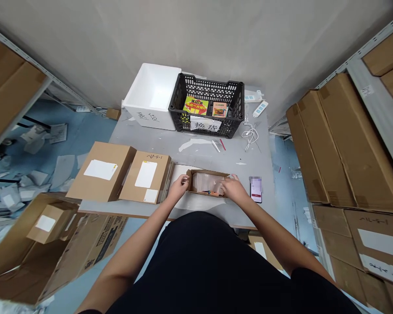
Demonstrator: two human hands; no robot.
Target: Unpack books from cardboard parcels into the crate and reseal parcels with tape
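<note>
A small open cardboard box (209,195) lies in front of me near the table's front edge. Inside it is translucent plastic wrap (205,181) over something with orange and blue colours, mostly covered. My left hand (179,186) holds the box's left end, its fingers curled at the end wall. At the right end, my right hand (232,187) reaches over the rim, fingertips pinched together on the plastic wrap. A pale flat sheet (183,201) lies under the box. Just right of my right hand is a phone (256,189) with a lit screen.
Two closed, labelled cartons (101,170) (146,176) stand at left. Behind are a white foam bin (150,100) and a black crate (206,126) holding printed packs. A white cable (250,135) and power strips (260,109) lie back right. Shelved cartons (343,144) flank the table.
</note>
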